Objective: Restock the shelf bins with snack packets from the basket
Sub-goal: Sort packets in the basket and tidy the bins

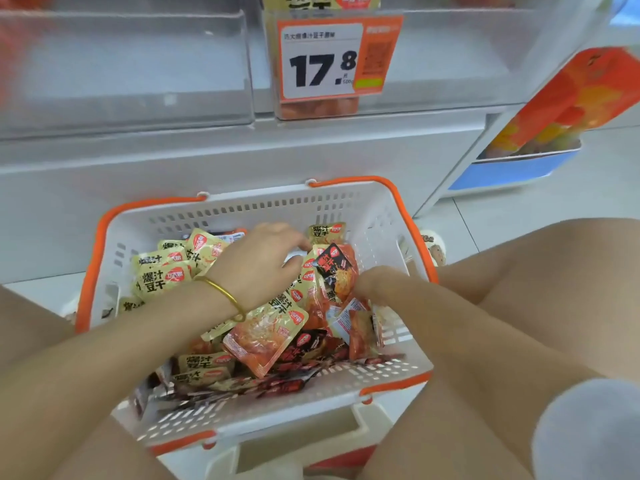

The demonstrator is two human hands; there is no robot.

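Right hand (375, 284) fingers buried among snack packets (266, 332), upper shelf bins (124, 71) blurred

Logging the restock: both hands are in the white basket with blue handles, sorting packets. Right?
Nearly. In the head view the basket has orange handles, not blue. Both the left hand and right hand are in it among the snack packets.

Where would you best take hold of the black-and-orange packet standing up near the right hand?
Take the black-and-orange packet by its top edge, coming from above. It stands nearly upright on the pile in the basket, so that flat sealed edge is free, while its lower part is wedged among other packets. The right hand is beside it and seems best placed to pinch it; the left hand is over packets further left.
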